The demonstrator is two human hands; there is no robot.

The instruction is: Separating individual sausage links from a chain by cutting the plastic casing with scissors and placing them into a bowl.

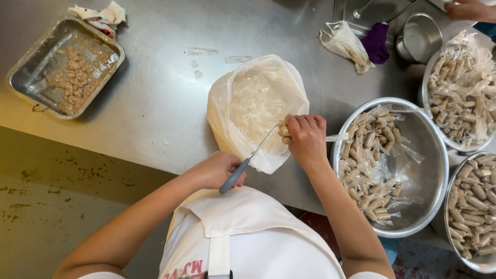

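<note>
The right hand point(308, 139) is clamped on a wrapped sausage point(283, 130) over the open plastic bag point(257, 108). The left hand point(219, 169), at its eight o'clock, is closed around grey-handled scissors point(248, 160) whose blades meet the sausage's end. The tips sit close to the fingers, so a slip could nick them. At three o'clock on the desk point(155, 93), the bowl point(431, 155) holds more; a loosened grip could drop the sausage into the bag's scraps.

Three bowls point(433, 155); one tray point(31, 67); one bag point(289, 88)
</note>
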